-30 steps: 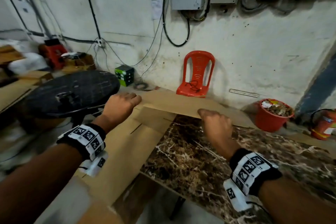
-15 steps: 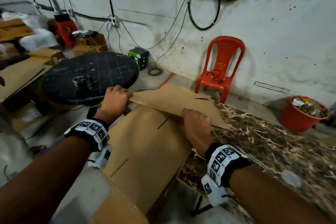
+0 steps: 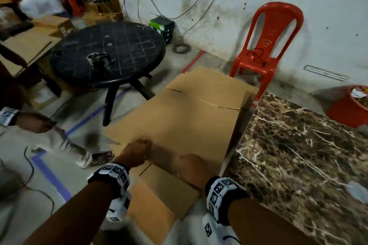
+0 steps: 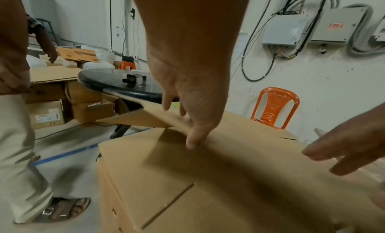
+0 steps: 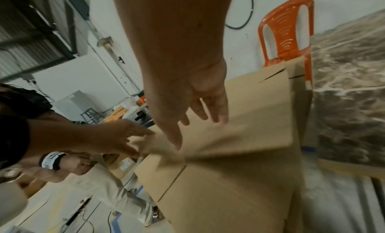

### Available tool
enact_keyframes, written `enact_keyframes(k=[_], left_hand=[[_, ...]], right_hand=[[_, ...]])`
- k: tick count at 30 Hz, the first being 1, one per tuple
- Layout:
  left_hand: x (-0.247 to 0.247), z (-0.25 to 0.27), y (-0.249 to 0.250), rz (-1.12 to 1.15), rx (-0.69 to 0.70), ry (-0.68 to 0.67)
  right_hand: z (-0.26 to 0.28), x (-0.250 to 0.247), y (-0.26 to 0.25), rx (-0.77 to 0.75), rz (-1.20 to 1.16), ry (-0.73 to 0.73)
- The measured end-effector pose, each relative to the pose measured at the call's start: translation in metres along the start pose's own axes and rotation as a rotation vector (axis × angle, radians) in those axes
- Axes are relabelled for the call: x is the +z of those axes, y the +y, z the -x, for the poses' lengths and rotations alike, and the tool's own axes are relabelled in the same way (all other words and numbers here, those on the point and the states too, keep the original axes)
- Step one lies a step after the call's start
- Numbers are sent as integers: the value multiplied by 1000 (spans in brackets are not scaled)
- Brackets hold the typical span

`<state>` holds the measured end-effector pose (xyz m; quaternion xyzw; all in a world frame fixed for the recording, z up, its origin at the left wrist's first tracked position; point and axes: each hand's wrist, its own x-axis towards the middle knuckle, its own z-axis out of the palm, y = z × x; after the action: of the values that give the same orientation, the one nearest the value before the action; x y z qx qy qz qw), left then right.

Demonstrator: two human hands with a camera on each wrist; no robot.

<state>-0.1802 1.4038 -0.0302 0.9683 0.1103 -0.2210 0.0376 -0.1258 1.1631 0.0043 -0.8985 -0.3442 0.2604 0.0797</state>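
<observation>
A flattened brown cardboard box (image 3: 185, 125) hangs tilted beside the left edge of the marble table (image 3: 298, 155), its flaps spread and its low end near me. My left hand (image 3: 137, 151) pinches a flap corner at the box's left edge, thumb on top (image 4: 193, 141), as the right wrist view also shows (image 5: 125, 141). My right hand (image 3: 193, 167) lies on the box face just to the right, fingers straight, thumb tip touching the cardboard (image 5: 177, 144).
A black round table (image 3: 107, 51) stands left of the box, with a red plastic chair (image 3: 266, 45) behind it against the wall. A red bucket (image 3: 350, 105) sits at far right. Another person in beige trousers (image 3: 65, 145) walks close on the left. Boxes and cables lie on the floor.
The cardboard has slid off the marble table to its left side and down. Both hands moved down and nearer to me. Another person has come into view at left.
</observation>
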Motion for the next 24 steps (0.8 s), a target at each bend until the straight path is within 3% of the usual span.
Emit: enact_keyframes(k=[1, 3, 10, 16, 24], left_hand=[[2, 2, 5, 21, -6, -62], [-1, 4, 20, 25, -7, -45], [-35, 18, 109, 286, 139, 463], [-65, 74, 241, 496, 304, 780], [-71, 156, 440, 664, 742, 874]], right_hand=[[2, 2, 3, 7, -41, 5], [3, 0, 13, 30, -102, 66], [46, -43, 52, 113, -188, 427], [165, -59, 118, 147, -320, 730], [361, -28, 226, 273, -315, 1126]])
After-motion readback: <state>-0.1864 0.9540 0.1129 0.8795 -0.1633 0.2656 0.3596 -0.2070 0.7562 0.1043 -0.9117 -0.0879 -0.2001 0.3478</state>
